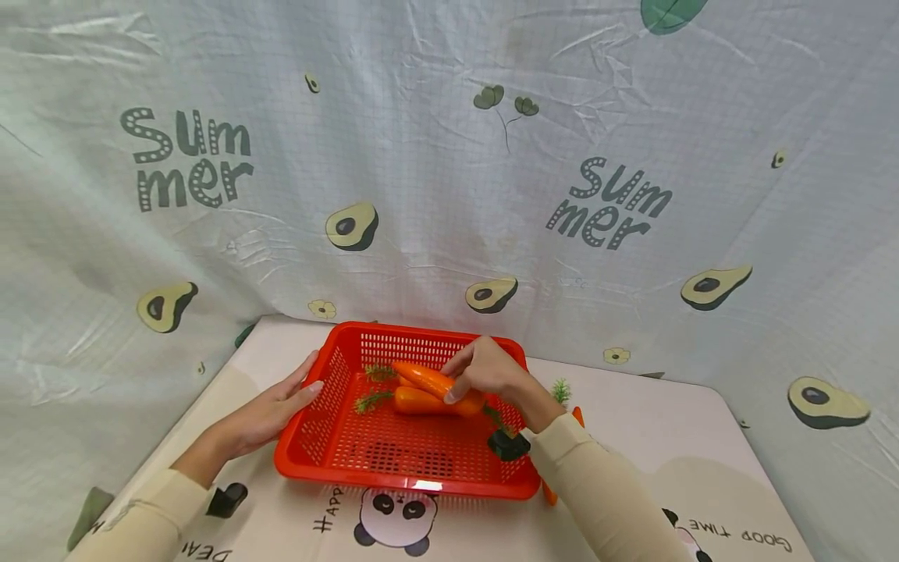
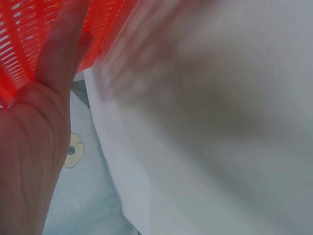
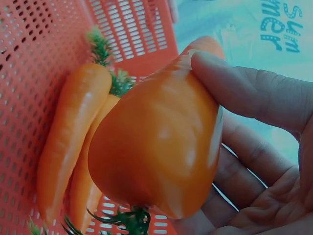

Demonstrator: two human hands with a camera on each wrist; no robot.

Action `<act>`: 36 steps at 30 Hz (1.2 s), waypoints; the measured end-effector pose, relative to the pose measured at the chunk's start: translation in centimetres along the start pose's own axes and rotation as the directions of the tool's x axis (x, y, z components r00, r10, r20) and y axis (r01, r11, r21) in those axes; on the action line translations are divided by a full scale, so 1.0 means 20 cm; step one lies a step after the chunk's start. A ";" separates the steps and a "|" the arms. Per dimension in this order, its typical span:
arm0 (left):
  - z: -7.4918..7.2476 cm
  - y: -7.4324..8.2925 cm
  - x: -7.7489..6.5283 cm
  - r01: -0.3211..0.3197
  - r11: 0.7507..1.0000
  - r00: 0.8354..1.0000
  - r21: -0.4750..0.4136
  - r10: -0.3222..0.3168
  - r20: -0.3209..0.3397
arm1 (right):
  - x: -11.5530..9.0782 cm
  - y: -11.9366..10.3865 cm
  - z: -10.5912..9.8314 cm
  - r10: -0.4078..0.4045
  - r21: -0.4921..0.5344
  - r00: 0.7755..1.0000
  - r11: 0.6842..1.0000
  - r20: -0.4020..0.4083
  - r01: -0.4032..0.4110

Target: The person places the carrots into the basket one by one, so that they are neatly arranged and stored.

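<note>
My right hand (image 1: 488, 367) grips a plastic-looking orange carrot (image 3: 156, 142) between thumb and fingers, over the inside of a red slotted basket (image 1: 421, 488). Green leaves show at the carrot's thick end, which faces the right wrist camera. Below it, a carrot (image 3: 73, 132) with leafy tops lies in the basket, and a second one (image 3: 93, 161) lies right against it. At the basket's left side, my left hand (image 1: 270, 414) rests against the rim and outer wall with its fingers extended. Part of that hand is cut off in the left wrist view.
Just outside the basket's right wall, partly behind my right forearm, are another orange piece (image 1: 550, 493) and a green leafy top (image 1: 560, 391). A pale printed cloth covers the table (image 1: 632, 414). Behind it hangs a curtain (image 1: 421, 156) with avocado prints.
</note>
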State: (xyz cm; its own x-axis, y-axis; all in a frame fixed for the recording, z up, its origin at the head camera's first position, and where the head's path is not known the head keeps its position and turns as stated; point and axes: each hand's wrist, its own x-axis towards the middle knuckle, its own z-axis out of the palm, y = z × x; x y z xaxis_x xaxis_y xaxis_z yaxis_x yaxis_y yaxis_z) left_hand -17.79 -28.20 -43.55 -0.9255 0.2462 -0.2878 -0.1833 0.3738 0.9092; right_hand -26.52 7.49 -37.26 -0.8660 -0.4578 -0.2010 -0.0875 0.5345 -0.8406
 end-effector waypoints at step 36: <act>0.01 0.02 -0.01 0.000 1.000 1.000 0.024 0.000 -0.012 | 0.09 0.13 0.05 -0.042 -0.064 0.998 0.997 0.050 0.045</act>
State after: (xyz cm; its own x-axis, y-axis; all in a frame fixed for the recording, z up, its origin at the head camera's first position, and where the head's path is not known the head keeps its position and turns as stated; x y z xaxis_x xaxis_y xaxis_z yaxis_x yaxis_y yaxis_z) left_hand -17.68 -27.83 -43.23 -0.9293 0.2358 -0.2841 -0.1754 0.3950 0.9018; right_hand -27.89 7.35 -40.23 -0.8358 -0.5148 -0.1910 -0.1573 0.5578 -0.8149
